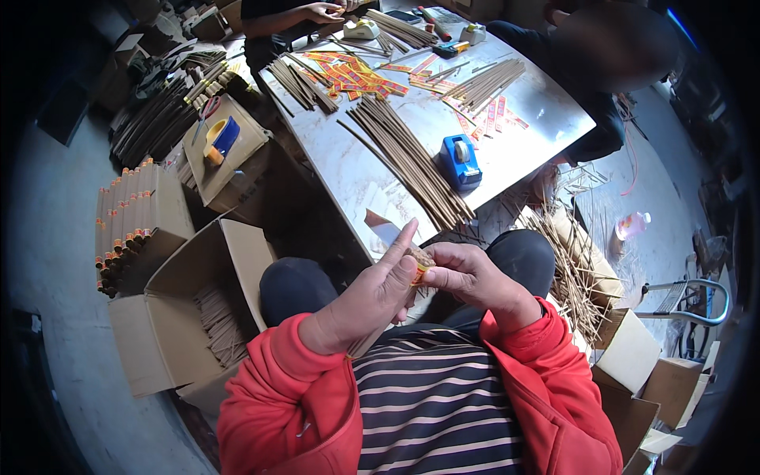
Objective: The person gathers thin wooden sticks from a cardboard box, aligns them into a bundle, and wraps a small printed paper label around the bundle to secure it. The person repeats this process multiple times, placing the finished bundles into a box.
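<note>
In front of my chest, over my lap, my left hand [372,294] and my right hand [473,279] are closed on one bundle of brown incense sticks [425,256]. A yellow-and-red paper label [419,274] wraps round it near the upper end. My left forefinger points up along the bundle, while my right thumb and fingers pinch it at the label. The lower part of the bundle is mostly hidden behind my left hand and wrist. Just beyond the hands, loose brown incense sticks [408,158] lie lengthwise on the marble-patterned table [336,162].
A blue tape dispenser [460,162] stands on the table, with loose labels [348,77] farther back. An open cardboard box [165,305] with sticks is at my left. Scattered sticks [566,277] lie at my right. Two other people sit at the far side.
</note>
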Tool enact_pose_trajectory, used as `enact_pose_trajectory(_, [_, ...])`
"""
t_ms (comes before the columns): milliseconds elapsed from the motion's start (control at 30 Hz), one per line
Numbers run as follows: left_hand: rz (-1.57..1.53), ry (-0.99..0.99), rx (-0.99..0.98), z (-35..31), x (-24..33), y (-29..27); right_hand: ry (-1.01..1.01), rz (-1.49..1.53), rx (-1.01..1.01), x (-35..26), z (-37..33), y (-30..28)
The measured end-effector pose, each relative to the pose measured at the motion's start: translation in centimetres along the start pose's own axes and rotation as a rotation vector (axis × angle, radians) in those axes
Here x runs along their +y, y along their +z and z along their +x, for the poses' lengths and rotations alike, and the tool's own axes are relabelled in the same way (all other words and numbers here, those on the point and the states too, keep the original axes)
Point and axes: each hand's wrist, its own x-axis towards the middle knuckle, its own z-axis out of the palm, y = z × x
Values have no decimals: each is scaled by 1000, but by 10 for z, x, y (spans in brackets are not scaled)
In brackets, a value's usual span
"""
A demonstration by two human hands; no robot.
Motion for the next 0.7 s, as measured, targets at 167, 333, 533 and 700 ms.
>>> enact_pose_trajectory(167, [-45, -14, -87, 1, 3, 2, 67, 3, -113, -18, -3, -7])
enact_pose_trajectory(333, [-131, -26, -61, 4, -2, 5, 105, -13, -138, -21, 0, -10])
enact_pose_trajectory(533, [-161, -52, -26, 4, -7, 10, 133, -373, -240, -39, 4, -18])
enact_pose_trajectory(700, [-125, -65, -71, 6, -15, 9, -37, -583, -341, -52, 10, -19])
